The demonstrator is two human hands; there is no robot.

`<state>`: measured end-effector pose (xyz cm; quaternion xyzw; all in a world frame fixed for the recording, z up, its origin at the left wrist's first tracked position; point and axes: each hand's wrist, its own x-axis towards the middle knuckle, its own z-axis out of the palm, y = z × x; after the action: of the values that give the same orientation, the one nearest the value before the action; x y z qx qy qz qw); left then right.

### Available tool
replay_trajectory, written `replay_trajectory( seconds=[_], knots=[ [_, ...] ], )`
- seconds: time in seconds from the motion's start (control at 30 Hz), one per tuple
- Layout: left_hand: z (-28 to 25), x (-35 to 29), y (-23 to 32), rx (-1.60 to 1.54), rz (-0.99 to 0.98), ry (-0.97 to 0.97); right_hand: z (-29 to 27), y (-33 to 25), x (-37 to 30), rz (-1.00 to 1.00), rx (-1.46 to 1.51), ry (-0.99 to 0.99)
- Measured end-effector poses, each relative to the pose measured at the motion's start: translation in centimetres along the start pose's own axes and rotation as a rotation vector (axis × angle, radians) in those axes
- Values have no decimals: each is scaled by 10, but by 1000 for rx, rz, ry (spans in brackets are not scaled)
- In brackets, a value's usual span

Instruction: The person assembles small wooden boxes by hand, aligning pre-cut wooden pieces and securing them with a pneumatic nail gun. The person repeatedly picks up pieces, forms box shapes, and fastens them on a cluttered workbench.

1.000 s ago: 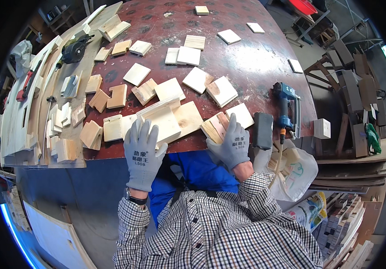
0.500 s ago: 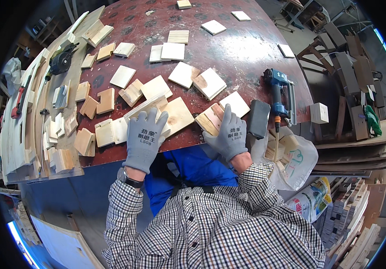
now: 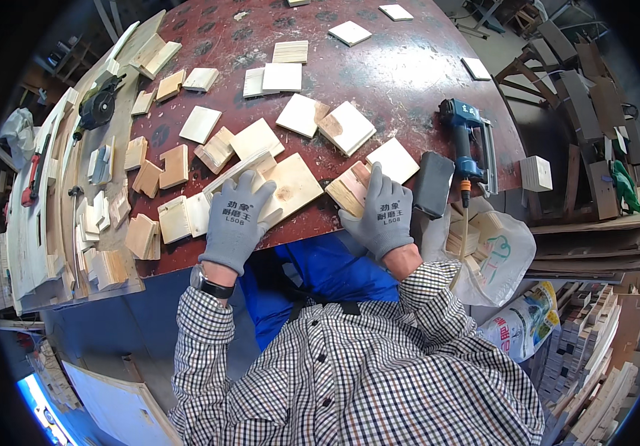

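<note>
My left hand, in a grey glove, rests with fingers spread on a narrow wooden strip and the near edge of a wide pale board. Its thumb points toward that board. My right hand, gloved alike, lies with fingers stretched along the right side of a wooden piece with a reddish stripe. The undersides of the fingers are hidden. A pale square piece lies just beyond the right fingertips. Left of my left hand are smaller boards.
A blue nail gun with a hose and a dark block lie to the right. Several wooden squares are scattered over the red table. A black and green power tool sits at the left, and a plastic bag hangs at the right edge.
The whole view has shifted slightly. Both hands stay at the same wooden pieces, with hardly any movement of their own.
</note>
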<state>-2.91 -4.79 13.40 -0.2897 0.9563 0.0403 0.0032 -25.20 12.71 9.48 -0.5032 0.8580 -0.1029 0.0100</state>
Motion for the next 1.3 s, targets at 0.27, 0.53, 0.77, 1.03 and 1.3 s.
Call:
replay_trajectory(
  seconds=[0.27,0.53,0.77,1.03,1.3],
  knots=[
    [-3,9,-7,-146,48,-20,-2,0,-1,29,-41,-17],
    [-9,13,-15,-154,96,-43,2,3,-7,12,12,142],
    [-18,22,-15,-158,145,-108,-13,6,-29,-39,154,389],
    [-25,21,-5,-86,195,-117,-10,-24,-93,-253,691,372],
    [-32,31,-6,-54,241,-152,41,-79,-58,34,1100,-310]
  ],
)
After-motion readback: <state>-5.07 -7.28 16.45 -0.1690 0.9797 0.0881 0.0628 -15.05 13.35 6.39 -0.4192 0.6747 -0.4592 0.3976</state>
